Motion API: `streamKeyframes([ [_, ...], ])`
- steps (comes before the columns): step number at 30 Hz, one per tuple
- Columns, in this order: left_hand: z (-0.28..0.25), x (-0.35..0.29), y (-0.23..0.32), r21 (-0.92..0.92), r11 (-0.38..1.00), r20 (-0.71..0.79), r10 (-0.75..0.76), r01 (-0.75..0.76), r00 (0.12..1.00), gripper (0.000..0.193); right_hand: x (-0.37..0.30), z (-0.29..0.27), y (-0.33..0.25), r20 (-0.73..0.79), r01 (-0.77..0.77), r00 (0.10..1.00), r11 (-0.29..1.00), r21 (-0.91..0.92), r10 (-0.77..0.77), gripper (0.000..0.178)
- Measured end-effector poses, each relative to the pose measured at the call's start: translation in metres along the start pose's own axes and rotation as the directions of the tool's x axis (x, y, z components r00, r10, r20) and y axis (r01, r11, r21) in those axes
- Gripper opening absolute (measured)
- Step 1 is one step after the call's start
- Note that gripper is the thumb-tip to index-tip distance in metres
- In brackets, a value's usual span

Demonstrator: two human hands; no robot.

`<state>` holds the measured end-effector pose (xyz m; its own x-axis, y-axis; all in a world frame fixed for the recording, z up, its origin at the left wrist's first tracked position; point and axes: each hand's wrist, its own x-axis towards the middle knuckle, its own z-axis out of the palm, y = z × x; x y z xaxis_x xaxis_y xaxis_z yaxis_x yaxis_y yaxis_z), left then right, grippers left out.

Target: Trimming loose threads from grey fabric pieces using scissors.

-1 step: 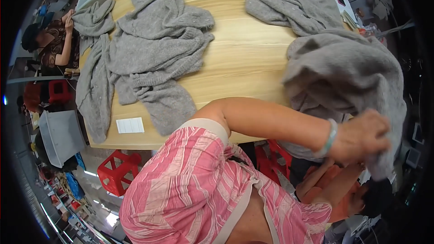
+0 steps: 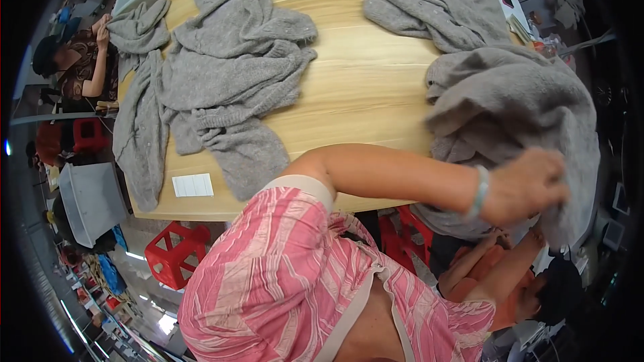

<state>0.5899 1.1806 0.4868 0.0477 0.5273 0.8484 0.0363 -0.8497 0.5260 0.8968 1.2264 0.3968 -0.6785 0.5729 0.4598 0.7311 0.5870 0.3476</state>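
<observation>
A grey knitted sweater point(image 2: 516, 94) lies bunched over the right side of the table, and part of it hangs past the near edge. My left arm reaches across to the right. My left hand point(image 2: 523, 188), with a pale green bangle at the wrist, is closed on the raised part of this sweater and slightly blurred. My right hand point(image 2: 537, 234) is just below it, against the hanging end of the knit; its fingers are mostly hidden.
More grey sweaters point(image 2: 235, 74) lie heaped at the table's left, and another point(image 2: 429, 0) at the far right. White labels point(image 2: 192, 186) lie near the front edge. A person in orange point(image 2: 473, 268) sits close at right; another person point(image 2: 84, 67) handles knitwear at left. Red stools point(image 2: 176, 255) stand below.
My left hand has moved slightly up and to the left with the sweater. The hanging end by my right hand has risen a little.
</observation>
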Motion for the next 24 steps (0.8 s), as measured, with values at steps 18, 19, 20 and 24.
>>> streamKeyframes([
  [18,-0.417,-0.254,-0.129,0.823,-0.229,-0.519,-0.675,0.52,0.524,0.029,0.07,0.012,-0.226,0.656,-0.641,0.725,0.559,0.527,0.212,0.038],
  [19,-0.411,-0.263,-0.129,0.836,-0.161,-0.469,-0.707,0.525,0.529,0.028,0.078,0.012,-0.231,0.656,-0.64,0.724,0.562,0.525,0.212,0.038],
  [20,-0.401,-0.274,-0.126,0.843,-0.096,-0.418,-0.735,0.529,0.534,0.027,0.086,0.012,-0.236,0.675,-0.648,0.713,0.545,0.533,0.188,0.038],
  [24,-0.295,-0.302,-0.093,0.806,0.184,-0.263,-0.74,0.563,0.619,0.024,0.1,0.015,-0.25,0.695,-0.667,0.704,0.471,0.577,0.146,0.038],
])
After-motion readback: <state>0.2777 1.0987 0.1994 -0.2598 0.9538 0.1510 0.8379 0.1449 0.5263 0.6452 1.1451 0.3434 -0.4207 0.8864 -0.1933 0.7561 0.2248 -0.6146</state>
